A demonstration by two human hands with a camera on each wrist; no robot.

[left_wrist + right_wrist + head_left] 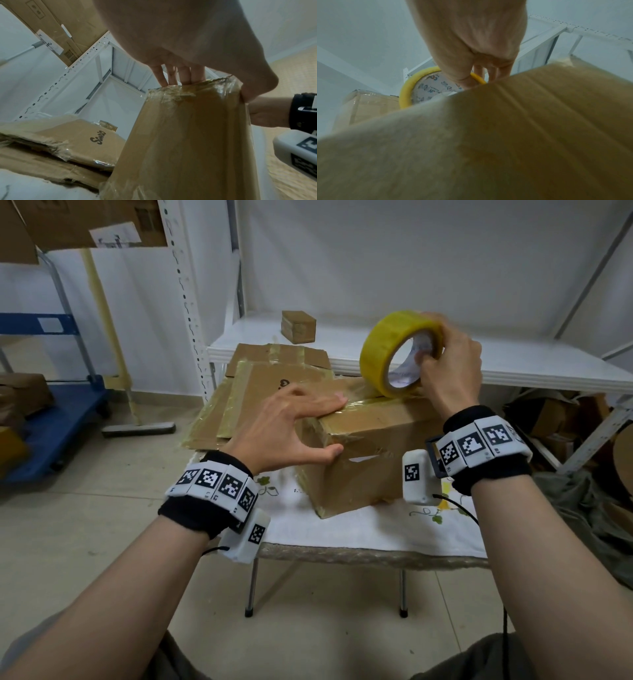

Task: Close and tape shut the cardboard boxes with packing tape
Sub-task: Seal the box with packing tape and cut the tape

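From the head view, the box (363, 446) sits on a small table (342, 529) covered in white cloth, flaps down. The left hand (284, 426) lies over its near-left top corner, fingers straight on the lid and thumb against the near side, holding nothing; this looks meant to pin the flaps and the tape end so the strip can be pulled taut. The right hand (448, 368) grips the yellow roll (397, 350), thumb inside the core and fingers over the rim, and stands it on edge on the far right of the lid. A glossy strip (363, 404) runs along the lid from the left fingers to the roll, so the seam is probably mid-taping. Flattened cardboard (260, 385) is stacked to the left on the table, and a small box (298, 326) rests far back on a white shelf (513, 361).

From the left wrist, the fingers (181, 75) reach straight over the box's top edge, where crinkled tape wraps the corner (171, 93); the thumb presses the side.

From the right wrist, the box fills the near frame, blurred. Beyond it the roll's printed core (429, 90) shows, the thumb (462, 75) hooked into it for control.
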